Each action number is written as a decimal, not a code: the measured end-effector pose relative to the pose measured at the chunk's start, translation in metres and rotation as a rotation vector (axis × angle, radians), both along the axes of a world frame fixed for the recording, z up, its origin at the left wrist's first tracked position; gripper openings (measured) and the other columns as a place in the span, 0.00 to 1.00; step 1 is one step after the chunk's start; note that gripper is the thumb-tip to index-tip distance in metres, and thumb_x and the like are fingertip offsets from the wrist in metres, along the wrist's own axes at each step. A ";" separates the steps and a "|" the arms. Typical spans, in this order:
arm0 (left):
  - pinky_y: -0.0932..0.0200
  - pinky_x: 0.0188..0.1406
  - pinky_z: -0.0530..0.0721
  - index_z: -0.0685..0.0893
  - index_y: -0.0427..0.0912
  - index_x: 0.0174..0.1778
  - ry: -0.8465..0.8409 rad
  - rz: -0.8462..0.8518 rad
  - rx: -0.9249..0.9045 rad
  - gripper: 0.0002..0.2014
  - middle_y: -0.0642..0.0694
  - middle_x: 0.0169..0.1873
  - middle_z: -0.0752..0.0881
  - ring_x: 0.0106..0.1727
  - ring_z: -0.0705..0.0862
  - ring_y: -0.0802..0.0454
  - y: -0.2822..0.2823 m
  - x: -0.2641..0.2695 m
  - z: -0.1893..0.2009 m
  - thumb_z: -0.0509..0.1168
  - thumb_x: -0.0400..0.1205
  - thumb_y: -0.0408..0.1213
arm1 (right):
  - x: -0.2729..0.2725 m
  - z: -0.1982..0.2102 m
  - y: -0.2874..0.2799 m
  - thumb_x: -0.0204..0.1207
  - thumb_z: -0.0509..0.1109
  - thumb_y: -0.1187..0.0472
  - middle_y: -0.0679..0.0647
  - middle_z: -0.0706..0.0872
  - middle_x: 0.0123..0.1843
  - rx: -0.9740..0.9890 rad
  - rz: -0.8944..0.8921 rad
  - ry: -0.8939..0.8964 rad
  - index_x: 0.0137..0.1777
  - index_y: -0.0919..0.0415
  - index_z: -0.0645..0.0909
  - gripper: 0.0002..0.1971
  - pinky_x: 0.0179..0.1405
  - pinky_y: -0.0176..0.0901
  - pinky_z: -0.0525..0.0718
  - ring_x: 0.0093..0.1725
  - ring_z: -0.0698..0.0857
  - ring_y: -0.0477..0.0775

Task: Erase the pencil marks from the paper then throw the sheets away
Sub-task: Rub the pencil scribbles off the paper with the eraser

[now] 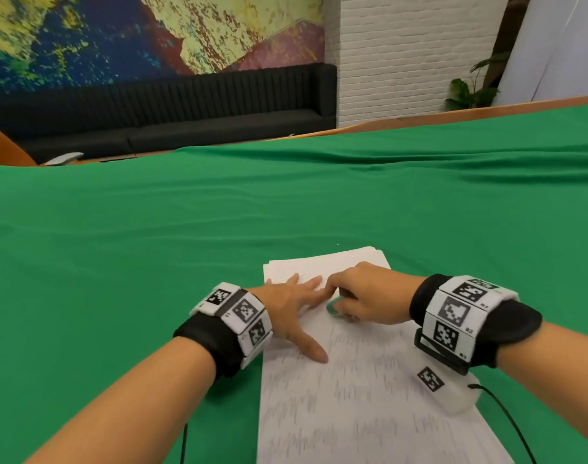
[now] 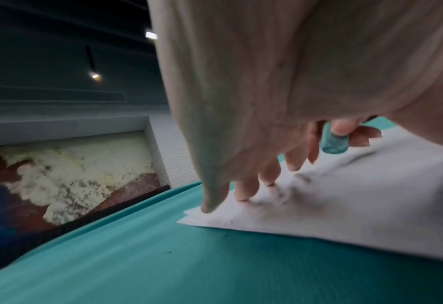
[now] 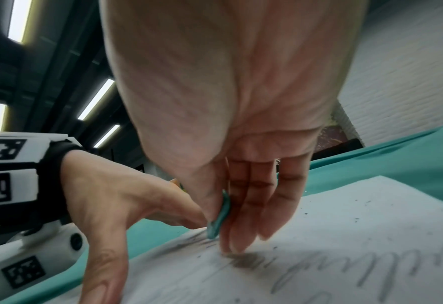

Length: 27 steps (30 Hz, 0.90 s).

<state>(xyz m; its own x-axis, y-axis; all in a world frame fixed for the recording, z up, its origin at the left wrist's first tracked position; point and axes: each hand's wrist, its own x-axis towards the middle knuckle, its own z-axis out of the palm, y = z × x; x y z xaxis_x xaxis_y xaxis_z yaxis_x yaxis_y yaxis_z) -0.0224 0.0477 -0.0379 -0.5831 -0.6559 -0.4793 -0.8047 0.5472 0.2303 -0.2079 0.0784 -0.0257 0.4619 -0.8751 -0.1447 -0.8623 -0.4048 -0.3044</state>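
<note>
We see the pencilled sheet (image 1: 369, 396) lying lengthwise away from us, left hand (image 1: 292, 306) pressing it flat with fingers spread, right hand (image 1: 366, 296) pinching a teal eraser (image 1: 332, 308).

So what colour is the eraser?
Teal green eraser, pinched in the right hand; clearest in the left wrist view.

One eraser (image 1: 334, 306), one paper stack (image 1: 363, 390), two hands.

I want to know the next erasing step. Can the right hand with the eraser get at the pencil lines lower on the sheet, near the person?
Probably yes. The right hand pinches the green eraser on the top sheet, and the pencil lines nearer the person lie uncovered. The left hand presses the paper only beside them.
</note>
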 end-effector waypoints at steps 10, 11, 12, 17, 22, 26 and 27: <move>0.35 0.84 0.46 0.36 0.64 0.84 -0.119 0.005 -0.003 0.57 0.56 0.84 0.30 0.85 0.31 0.49 -0.002 -0.003 -0.004 0.69 0.71 0.70 | -0.002 -0.006 -0.006 0.81 0.68 0.56 0.45 0.79 0.35 -0.017 -0.060 -0.006 0.52 0.56 0.81 0.05 0.40 0.42 0.72 0.40 0.76 0.49; 0.35 0.84 0.46 0.36 0.64 0.84 -0.116 0.010 0.000 0.57 0.57 0.84 0.30 0.85 0.31 0.49 -0.002 -0.003 -0.004 0.69 0.71 0.70 | -0.002 -0.005 -0.007 0.80 0.68 0.56 0.45 0.78 0.34 -0.016 -0.057 0.001 0.49 0.56 0.81 0.04 0.39 0.42 0.73 0.40 0.77 0.50; 0.35 0.84 0.46 0.36 0.64 0.84 -0.113 0.014 0.004 0.57 0.57 0.84 0.30 0.85 0.31 0.50 -0.003 -0.003 -0.004 0.70 0.71 0.70 | -0.002 -0.005 -0.007 0.80 0.69 0.56 0.44 0.78 0.34 -0.005 -0.046 0.012 0.46 0.55 0.79 0.04 0.38 0.42 0.73 0.41 0.78 0.51; 0.35 0.84 0.46 0.35 0.66 0.84 -0.102 0.028 0.021 0.58 0.59 0.83 0.29 0.84 0.30 0.52 -0.005 -0.003 -0.006 0.71 0.70 0.69 | -0.003 0.001 -0.003 0.78 0.72 0.54 0.42 0.76 0.35 0.066 0.032 0.111 0.44 0.53 0.75 0.08 0.31 0.37 0.70 0.34 0.74 0.42; 0.35 0.84 0.46 0.37 0.66 0.84 -0.107 0.029 0.026 0.57 0.60 0.83 0.28 0.84 0.30 0.52 -0.006 -0.004 -0.007 0.71 0.70 0.70 | -0.001 -0.002 -0.004 0.77 0.71 0.55 0.43 0.77 0.34 0.014 0.035 0.043 0.43 0.53 0.79 0.04 0.32 0.37 0.71 0.35 0.76 0.44; 0.35 0.84 0.48 0.37 0.66 0.84 -0.117 0.033 0.016 0.57 0.60 0.83 0.30 0.84 0.30 0.52 -0.004 -0.004 -0.006 0.71 0.69 0.70 | -0.002 -0.004 -0.008 0.76 0.71 0.55 0.44 0.77 0.32 -0.047 -0.003 0.046 0.39 0.54 0.78 0.07 0.31 0.40 0.72 0.36 0.79 0.51; 0.34 0.84 0.48 0.38 0.66 0.84 -0.118 0.035 0.014 0.57 0.60 0.83 0.30 0.85 0.30 0.52 -0.004 -0.004 -0.006 0.71 0.69 0.70 | -0.001 -0.004 -0.007 0.76 0.72 0.54 0.43 0.78 0.32 -0.004 0.009 0.035 0.38 0.53 0.78 0.08 0.30 0.38 0.72 0.33 0.78 0.47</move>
<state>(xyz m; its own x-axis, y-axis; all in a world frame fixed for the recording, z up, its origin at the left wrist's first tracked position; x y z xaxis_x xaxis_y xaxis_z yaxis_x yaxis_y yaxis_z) -0.0266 0.0438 -0.0440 -0.4990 -0.6675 -0.5526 -0.8453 0.5156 0.1405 -0.2091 0.0713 -0.0297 0.4641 -0.8716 -0.1578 -0.8689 -0.4134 -0.2721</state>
